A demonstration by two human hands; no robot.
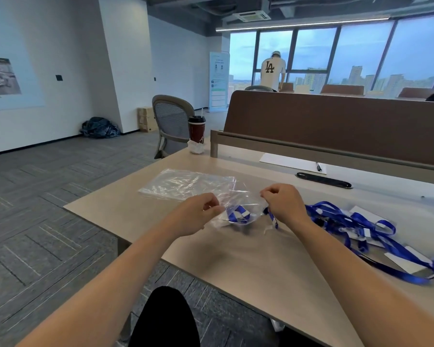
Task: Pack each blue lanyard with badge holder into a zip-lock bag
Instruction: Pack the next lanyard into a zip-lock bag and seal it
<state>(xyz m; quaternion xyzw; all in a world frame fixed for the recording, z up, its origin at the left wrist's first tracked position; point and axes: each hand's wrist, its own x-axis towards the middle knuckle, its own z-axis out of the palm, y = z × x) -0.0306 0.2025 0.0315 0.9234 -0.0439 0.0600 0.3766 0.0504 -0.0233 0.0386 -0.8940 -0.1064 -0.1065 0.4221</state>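
Blue fabric lanyard [238,214] sits bunched inside a clear thin plastic zip-lock bag [246,204] over the beige tabletop [261,266], between both hands. At the bag's mouth, the left hand [198,212] and right hand [285,204] each keep a pinching grip on the film. Bag and strap look light, limp and slippery, and are best held at the rim.

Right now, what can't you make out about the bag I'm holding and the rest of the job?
Head view only:
- Whether the zip-lock bag is sealed: the left hand and right hand cover its edges.
- A badge holder inside: the folded lanyard and crinkled film hide it.
- How many in the lanyard pile: tangled, cut off by the right edge.
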